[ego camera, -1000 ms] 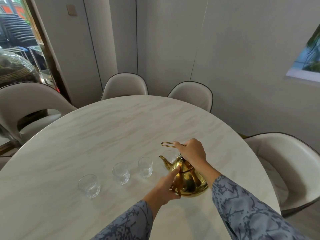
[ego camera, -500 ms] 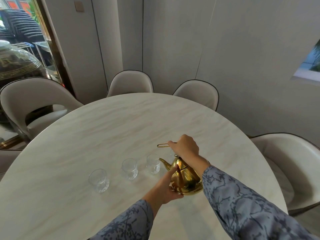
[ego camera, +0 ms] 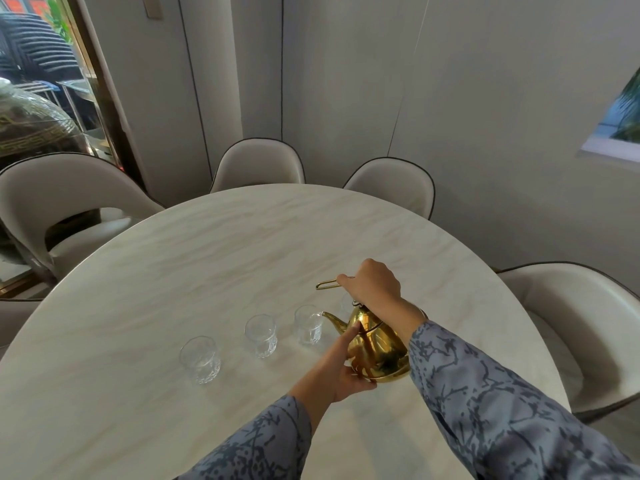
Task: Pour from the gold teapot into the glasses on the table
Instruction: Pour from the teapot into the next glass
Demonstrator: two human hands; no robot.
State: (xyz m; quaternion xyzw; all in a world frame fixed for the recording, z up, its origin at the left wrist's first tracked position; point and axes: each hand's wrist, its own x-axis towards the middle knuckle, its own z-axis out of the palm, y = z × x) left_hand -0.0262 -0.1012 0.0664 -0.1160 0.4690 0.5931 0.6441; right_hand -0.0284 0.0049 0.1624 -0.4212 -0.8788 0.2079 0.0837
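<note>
The gold teapot (ego camera: 375,348) is lifted off the marble table (ego camera: 207,258) and tilted left. Its spout tip sits over the rim of the right glass (ego camera: 308,325). My right hand (ego camera: 372,284) is closed around the teapot's thin wire handle from above. My left hand (ego camera: 341,370) cups the pot's left side and base, forefinger up along the body. Two more clear glasses stand in a row to the left: the middle glass (ego camera: 261,336) and the left glass (ego camera: 201,358). I cannot tell whether liquid is flowing.
Cream upholstered chairs ring the table: two at the far side (ego camera: 259,164) (ego camera: 391,185), one at the left (ego camera: 65,199), one at the right (ego camera: 571,323). A large dark ornate jar (ego camera: 31,129) stands behind the left chair by a glass door.
The teapot has shifted left toward the right glass and tipped further, bringing its spout over that glass's rim. Both hands kept their hold.
</note>
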